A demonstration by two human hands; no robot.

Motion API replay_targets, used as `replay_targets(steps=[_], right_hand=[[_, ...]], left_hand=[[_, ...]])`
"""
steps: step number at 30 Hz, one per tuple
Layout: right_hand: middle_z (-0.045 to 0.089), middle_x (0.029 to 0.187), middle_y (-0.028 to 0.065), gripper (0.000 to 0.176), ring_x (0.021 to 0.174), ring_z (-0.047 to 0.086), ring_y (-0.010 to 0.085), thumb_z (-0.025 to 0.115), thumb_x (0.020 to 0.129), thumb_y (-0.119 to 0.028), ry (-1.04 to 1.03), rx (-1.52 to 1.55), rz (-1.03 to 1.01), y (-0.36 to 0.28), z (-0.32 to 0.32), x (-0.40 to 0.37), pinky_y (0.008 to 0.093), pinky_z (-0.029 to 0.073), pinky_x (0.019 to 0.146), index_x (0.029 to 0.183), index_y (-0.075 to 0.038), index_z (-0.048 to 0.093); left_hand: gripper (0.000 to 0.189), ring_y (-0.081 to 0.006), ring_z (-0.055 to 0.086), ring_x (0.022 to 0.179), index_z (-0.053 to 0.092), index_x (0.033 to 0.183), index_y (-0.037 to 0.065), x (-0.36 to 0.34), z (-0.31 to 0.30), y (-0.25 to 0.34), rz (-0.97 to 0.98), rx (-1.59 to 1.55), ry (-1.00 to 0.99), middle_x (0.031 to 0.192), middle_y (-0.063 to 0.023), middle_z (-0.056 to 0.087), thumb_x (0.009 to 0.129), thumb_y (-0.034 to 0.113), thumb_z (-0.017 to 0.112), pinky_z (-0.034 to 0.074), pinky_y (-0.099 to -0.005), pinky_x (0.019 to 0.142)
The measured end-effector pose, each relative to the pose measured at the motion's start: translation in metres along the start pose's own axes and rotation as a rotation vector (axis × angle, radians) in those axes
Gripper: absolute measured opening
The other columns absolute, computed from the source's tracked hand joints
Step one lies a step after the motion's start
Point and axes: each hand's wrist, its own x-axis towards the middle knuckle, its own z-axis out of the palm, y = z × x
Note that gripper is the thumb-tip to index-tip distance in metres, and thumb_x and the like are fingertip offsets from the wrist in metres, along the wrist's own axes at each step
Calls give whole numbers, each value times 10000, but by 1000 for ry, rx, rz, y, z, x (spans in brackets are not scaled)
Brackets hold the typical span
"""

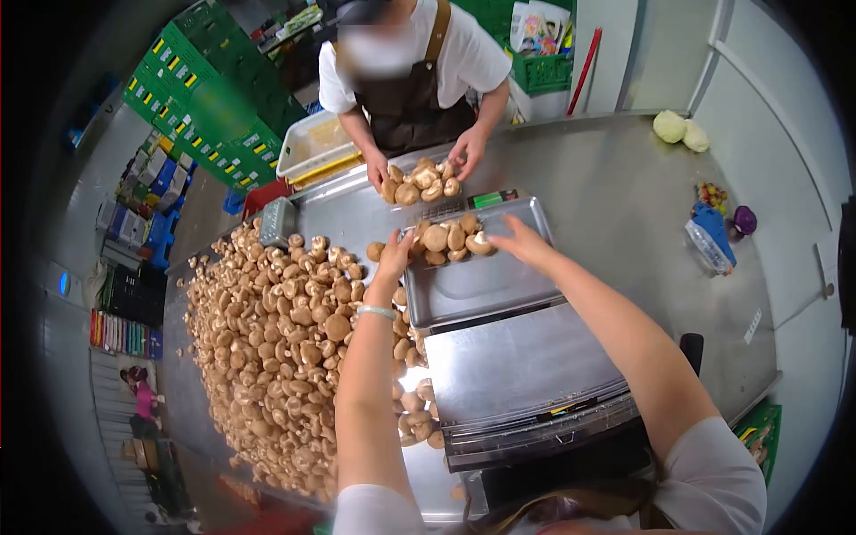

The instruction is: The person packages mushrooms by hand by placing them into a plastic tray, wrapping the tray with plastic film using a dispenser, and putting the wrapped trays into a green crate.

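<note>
Brown-capped mushrooms (436, 237) lie grouped at the far end of a shallow metal tray (477, 290). To the left of this group is my left hand (393, 256), at the tray's left rim with thumb and fingers apart and a loose mushroom close by. My right hand (523, 242) reaches over the tray's right side, fingers spread, beside the rightmost mushroom. Nothing shows gripped in either hand. Across the table, a co-worker's two hands hold a cluster of mushrooms (423, 182) above a scale-like device with a green display (489, 200).
A large mushroom heap (276, 357) covers the table's left part. A grey-green container (278, 221) stands behind it. Nearest me is a metal-topped machine (522, 361). Cabbages (679, 130) and a blue package (711, 239) lie at right. Green crates (209, 98) are stacked back left.
</note>
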Motion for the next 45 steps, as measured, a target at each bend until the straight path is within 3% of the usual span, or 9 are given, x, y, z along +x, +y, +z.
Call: replay_targets(steps=[6,11,17,27,31,33,37,41,45], right_hand=[[492,1370,228,759,1252,513,377,729,845,-406,82,-201,-121,2,26,22,417,427,1044,1423,-6,443],[523,1321,177,649,1199,542,349,726,862,-346,43,-148,-87,-31,-25,-65,397,458,1001,1366,-8,496],[508,1353,145,583,1145,564,294,732,867,-308,-11,-171,21,-31,-79,-218,365,482,961,1324,-15,519],[504,1340,133,607,974,584,246,730,867,-229,57,-76,-11,-6,-93,-321,355,498,888,1379,-32,472],[588,1179,131,419,1014,598,284,726,856,-216,333,-422,-160,-1,-141,-369,382,490,889,1207,-23,604],[619,1034,104,337,1005,578,284,750,817,-298,342,-614,19,0,-162,-399,403,446,875,1013,-35,672],[636,836,66,296,942,574,252,769,777,-354,334,-915,99,6,-136,-429,402,401,827,743,-65,714],[637,791,41,258,806,596,218,701,866,-281,301,-720,-98,33,-113,-420,364,422,776,749,-54,666],[588,722,25,228,659,532,163,604,947,-203,-75,213,213,7,-162,-426,298,410,638,782,-47,582]], left_hand=[[506,-148,574,943,433,1460,131,-12,30,14,49,178,-96,1054,-51,570,1014,344,543,484,-296,779],[494,-163,609,962,462,1429,102,-89,74,10,278,277,62,1027,-69,595,1007,341,556,483,-272,693],[566,-328,536,1082,434,1423,64,-238,154,0,272,267,28,1187,-216,482,973,371,588,430,-397,981],[551,-300,568,1097,380,1482,66,-340,188,-4,77,101,-43,1249,-225,509,1027,360,479,473,-377,925],[391,-323,614,885,630,1201,-7,-394,149,2,189,563,298,1030,-204,644,938,280,652,506,-401,763],[255,-355,598,804,713,930,-29,-417,127,-26,168,702,446,899,-180,671,851,213,739,484,-427,784],[210,-346,560,839,734,778,8,-437,154,-59,304,836,457,760,-135,631,767,207,799,443,-450,794],[227,-298,564,784,673,768,11,-425,170,-62,167,629,329,757,-122,623,837,215,745,441,-391,751],[176,-176,603,796,601,849,41,-421,114,-29,-61,-134,-199,817,-64,660,962,176,596,465,-316,782]])
